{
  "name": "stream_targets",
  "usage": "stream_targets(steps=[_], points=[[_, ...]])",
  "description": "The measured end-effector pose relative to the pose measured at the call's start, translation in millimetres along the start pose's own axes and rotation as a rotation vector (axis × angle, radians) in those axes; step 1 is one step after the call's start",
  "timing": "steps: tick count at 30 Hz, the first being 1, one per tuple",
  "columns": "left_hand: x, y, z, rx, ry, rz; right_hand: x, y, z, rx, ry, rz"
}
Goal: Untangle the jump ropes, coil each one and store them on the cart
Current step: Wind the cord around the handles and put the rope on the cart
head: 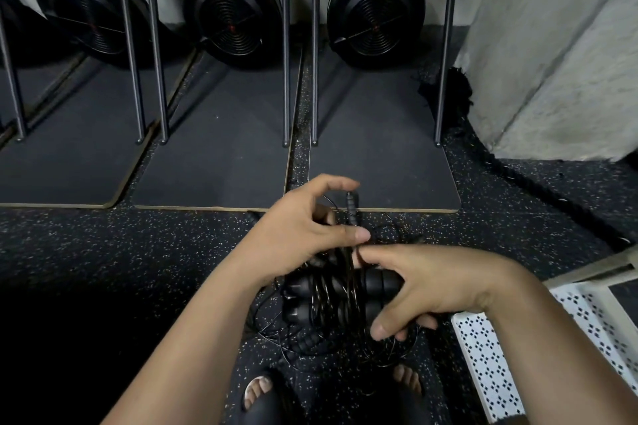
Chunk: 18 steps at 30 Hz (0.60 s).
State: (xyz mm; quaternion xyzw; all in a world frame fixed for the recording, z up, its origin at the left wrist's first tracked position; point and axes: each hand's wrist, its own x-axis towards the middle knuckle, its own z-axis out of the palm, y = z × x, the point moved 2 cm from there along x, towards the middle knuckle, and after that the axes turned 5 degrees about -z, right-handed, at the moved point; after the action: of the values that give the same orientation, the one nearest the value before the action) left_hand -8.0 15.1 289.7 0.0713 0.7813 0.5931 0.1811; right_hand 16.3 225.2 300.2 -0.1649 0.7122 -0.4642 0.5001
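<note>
A tangled bundle of black jump ropes hangs between my hands above the speckled floor, thin cords looped around several thick black handles. My left hand is above the bundle, thumb and fingers pinching the cords, with one slim handle sticking up beside its fingers. My right hand grips the thick handles from the right side. Loose cord loops dangle beneath my hands. The white perforated cart stands at the lower right, only a shelf and a frame corner showing.
Three rowing machines with black fan housings stand upright on dark mats ahead, their metal rails reaching the floor. A concrete pillar rises at right, with a thick battle rope lying along its base. My sandalled feet show below.
</note>
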Motion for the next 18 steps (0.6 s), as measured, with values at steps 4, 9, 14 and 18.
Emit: stream_targets(steps=[4, 9, 14, 18], points=[[3, 5, -7, 0.019, -0.024, 0.001, -12, -9, -3, 0.167, -0.068, -0.182], [2, -7, -5, -0.077, 0.035, -0.086, -11, -7, -12, 0.465, 0.037, -0.474], [7, -10, 1, 0.013, 0.181, -0.095, -6, -12, -23, 0.653, 0.423, -0.585], [7, -10, 3, 0.271, 0.150, -0.052, -1, -2, -37, 0.689, 0.796, -0.480]])
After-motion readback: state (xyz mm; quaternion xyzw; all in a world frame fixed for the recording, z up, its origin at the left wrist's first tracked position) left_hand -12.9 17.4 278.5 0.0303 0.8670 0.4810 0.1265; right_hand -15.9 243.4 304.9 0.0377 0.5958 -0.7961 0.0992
